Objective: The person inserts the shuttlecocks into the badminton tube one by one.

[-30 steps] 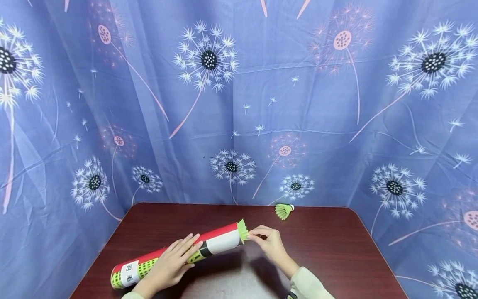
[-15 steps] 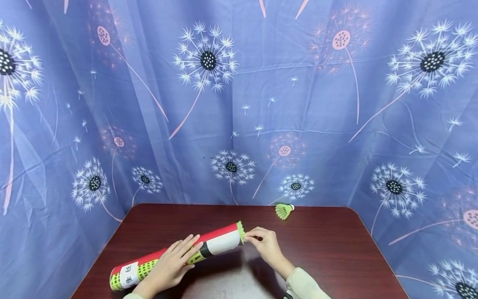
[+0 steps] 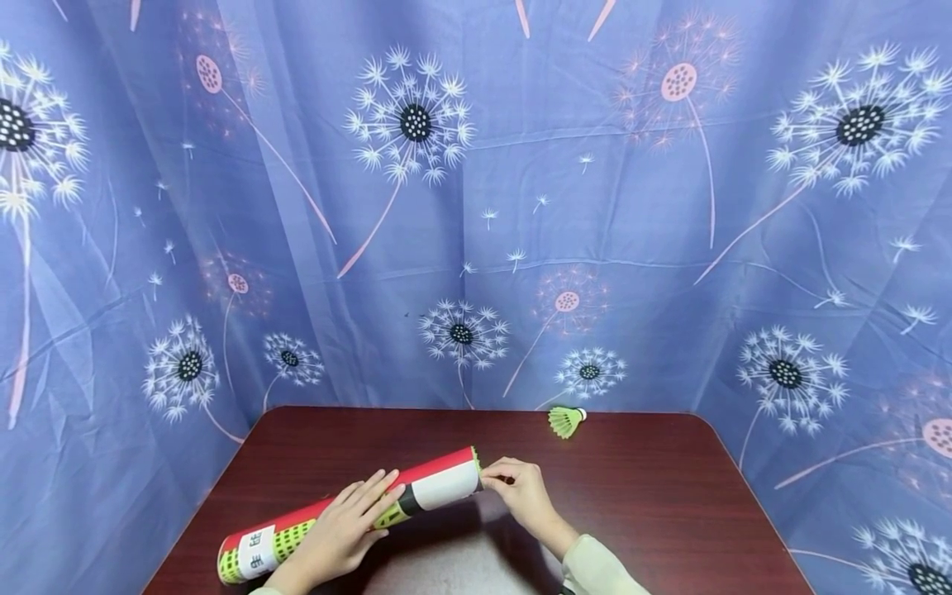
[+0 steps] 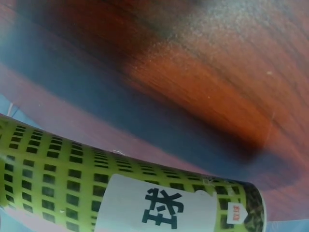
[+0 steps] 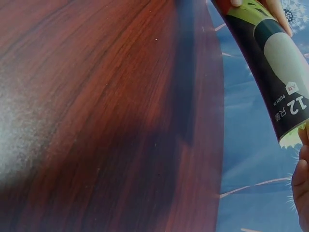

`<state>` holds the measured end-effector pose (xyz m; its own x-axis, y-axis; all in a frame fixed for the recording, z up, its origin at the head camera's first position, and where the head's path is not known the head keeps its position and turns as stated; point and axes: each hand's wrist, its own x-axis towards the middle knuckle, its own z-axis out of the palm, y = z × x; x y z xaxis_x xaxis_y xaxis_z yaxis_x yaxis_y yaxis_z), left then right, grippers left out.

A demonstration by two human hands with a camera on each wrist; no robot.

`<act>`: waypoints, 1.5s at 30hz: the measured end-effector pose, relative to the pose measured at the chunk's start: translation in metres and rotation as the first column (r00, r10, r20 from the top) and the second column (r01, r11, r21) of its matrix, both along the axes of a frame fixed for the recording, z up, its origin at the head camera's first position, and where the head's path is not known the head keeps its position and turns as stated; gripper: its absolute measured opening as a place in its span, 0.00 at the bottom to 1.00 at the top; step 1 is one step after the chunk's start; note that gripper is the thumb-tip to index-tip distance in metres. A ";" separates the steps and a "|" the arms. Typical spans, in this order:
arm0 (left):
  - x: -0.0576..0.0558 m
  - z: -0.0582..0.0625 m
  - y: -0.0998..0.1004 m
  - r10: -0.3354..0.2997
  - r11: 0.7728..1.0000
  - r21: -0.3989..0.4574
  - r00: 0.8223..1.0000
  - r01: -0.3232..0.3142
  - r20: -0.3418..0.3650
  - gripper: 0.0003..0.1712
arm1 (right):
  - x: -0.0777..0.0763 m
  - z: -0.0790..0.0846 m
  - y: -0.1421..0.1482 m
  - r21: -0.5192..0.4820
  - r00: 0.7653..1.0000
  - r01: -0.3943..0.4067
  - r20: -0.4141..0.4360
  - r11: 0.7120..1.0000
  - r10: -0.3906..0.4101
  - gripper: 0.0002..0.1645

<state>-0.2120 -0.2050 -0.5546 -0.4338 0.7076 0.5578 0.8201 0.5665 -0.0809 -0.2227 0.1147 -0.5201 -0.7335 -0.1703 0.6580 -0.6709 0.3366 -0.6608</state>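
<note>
My left hand (image 3: 345, 525) grips a long shuttlecock tube (image 3: 442, 483) round its middle, fingers laid over the top and thumb along the near side. Red, white, black and green patterns cover the tube, which slants up to the right. At its right-hand mouth my right hand (image 3: 526, 497) pinches the edge of a green shuttlecock (image 5: 291, 138); only a thin frill of its skirt shows past the rim, the rest hidden inside. The right wrist view catches the fingers (image 5: 300, 179) at that mouth. Printed characters and a green grid mark the tube's other end (image 4: 72, 188) in the left wrist view.
Another green shuttlecock (image 3: 565, 422) with a white base lies at the back edge of the dark red wooden table (image 3: 632, 496). A blue curtain (image 3: 521, 207) with dandelion prints hangs round the table's back and sides.
The green shuttlecock has slid left into the tube, its skirt sticking out less and less. My right hand has moved left with it, while my left hand keeps its hold on the tube.
</note>
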 end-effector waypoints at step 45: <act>-0.001 -0.001 -0.010 0.004 1.000 0.026 1.000 -0.004 -0.021 0.37 | -0.090 -0.018 0.080 -0.734 0.670 0.488 0.662 0.473 0.335 0.32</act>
